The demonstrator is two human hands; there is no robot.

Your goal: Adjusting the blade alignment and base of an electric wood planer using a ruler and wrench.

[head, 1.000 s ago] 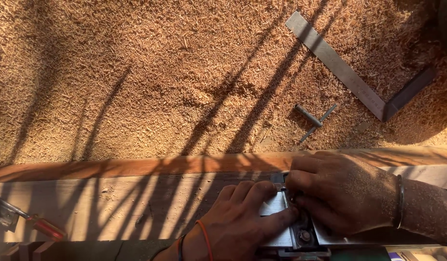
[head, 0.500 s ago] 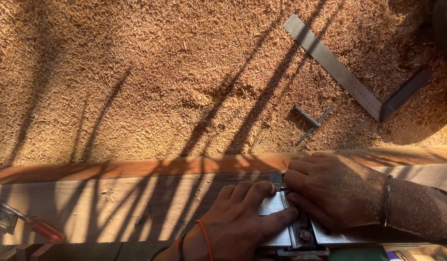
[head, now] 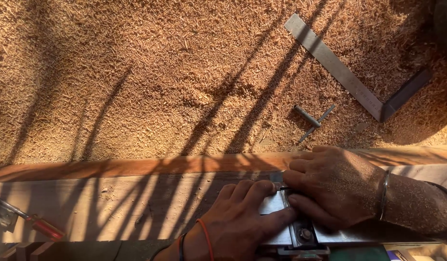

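Down at the bottom edge, fingers [head: 276,223] of the left hand [head: 238,220] lie close together, pressed flat on a metal plate [head: 274,205] sitting on the wooden plank [head: 112,203] — the right hand [head: 337,186] curls its fingers onto the same plate from the other side. Past the plank it's all sawdust [head: 136,72], with a steel try square [head: 349,79] and a small T-shaped metal tool [head: 311,121] lying in it — a red-handled tool [head: 37,224] sits far left.

Golden-tan sawdust [head: 136,72] lying streaked with dark shadow stripes, pale plank [head: 112,203] showing a reddish-orange edge, grey steel square [head: 329,53] with black handle, red and black wrist threads [head: 194,241].
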